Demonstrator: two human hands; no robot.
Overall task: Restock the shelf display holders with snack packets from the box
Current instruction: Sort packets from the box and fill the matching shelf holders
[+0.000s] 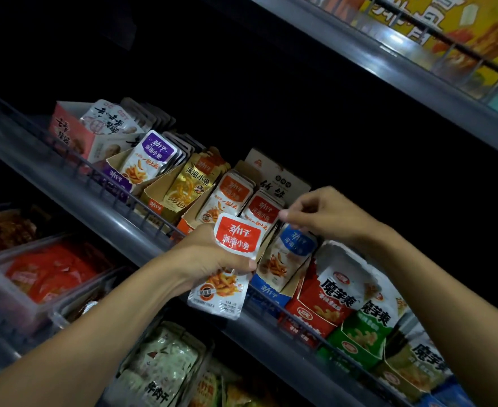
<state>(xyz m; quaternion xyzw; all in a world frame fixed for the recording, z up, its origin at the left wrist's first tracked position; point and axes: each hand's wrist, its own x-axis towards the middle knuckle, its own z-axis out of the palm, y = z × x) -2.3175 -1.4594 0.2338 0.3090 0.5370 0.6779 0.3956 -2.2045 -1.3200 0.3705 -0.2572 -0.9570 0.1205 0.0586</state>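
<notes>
While the left hand (209, 257) grips a red-topped white foil snack packet (227, 265) ready just below the red cardboard display holder (259, 212), the right hand (327, 215), fingers curled, pinches that holder's front packets, probably parting them to open a slot.

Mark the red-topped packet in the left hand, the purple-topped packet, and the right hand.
red-topped packet (237, 239): head view, red label panel.
purple-topped packet (153, 151): head view, purple label.
right hand (330, 214): head view, back of hand.

A white packet (227, 267) with a red-orange top band and orange fish sticks printed below — beside it, purple (149, 160), gold (190, 180) and blue-topped (288, 254) packets.
</notes>
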